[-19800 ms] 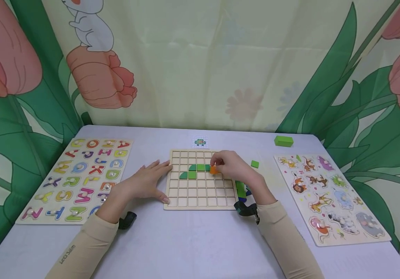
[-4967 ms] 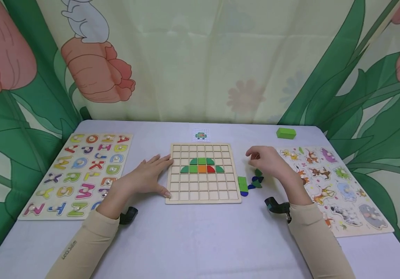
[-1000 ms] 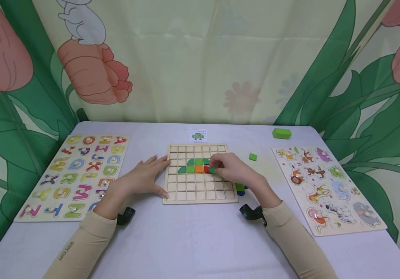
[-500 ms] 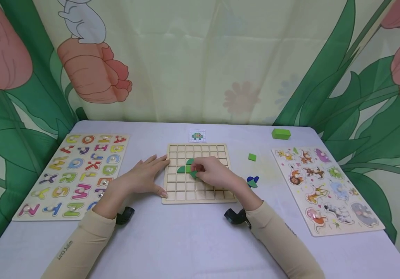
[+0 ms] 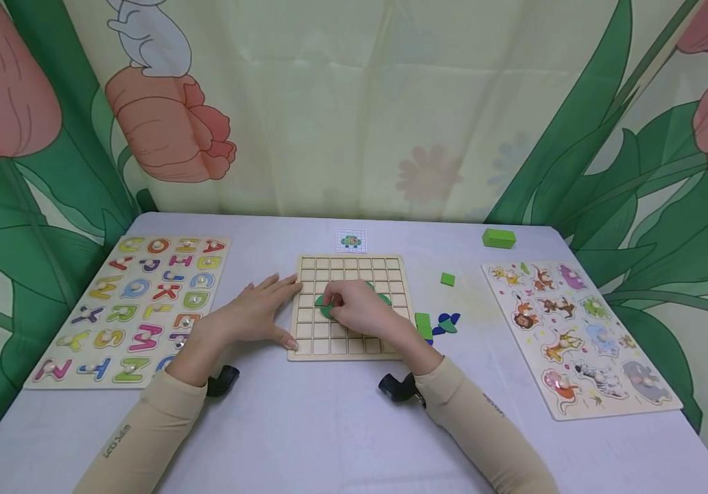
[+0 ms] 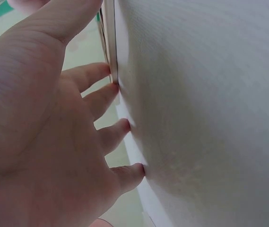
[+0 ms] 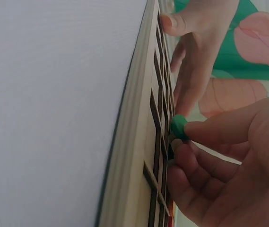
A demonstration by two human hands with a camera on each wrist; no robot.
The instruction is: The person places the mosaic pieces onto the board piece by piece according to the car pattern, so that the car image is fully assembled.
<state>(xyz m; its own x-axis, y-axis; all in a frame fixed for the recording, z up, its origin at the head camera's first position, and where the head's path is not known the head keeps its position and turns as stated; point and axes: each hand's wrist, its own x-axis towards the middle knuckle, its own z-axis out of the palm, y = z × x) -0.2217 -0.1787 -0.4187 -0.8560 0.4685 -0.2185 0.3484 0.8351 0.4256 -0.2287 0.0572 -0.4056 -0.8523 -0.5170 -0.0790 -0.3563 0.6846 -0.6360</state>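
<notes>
In the head view, a wooden grid board (image 5: pixel 354 343) lies mid-table. My left hand (image 5: pixel 252 315) rests on its left edge with fingers spread; in the left wrist view, the fingertips of the left hand (image 6: pixel 54 123) touch the board's edge and the tabletop. My right hand (image 5: pixel 360 307) is over the board and pinches a green rounded piece (image 7: pixel 178 126) between thumb and fingers, near the row below the green pieces. A green quarter-round piece (image 5: pixel 385 299) shows in the grid to the right of the hand, which hides most of the other placed pieces.
A small pattern card (image 5: pixel 350 241) lies behind the board. To its right are a green square (image 5: pixel 447 279), a green strip (image 5: pixel 423 326) and several blue and green pieces (image 5: pixel 449 322). A letter puzzle (image 5: pixel 125 315) lies left, an animal puzzle (image 5: pixel 576 343) right, a green block (image 5: pixel 499 239) behind.
Over the last second my right hand has moved left across the board with the green piece. Since the oldest frame, orange, red and green pieces have been added. The left hand has stayed put.
</notes>
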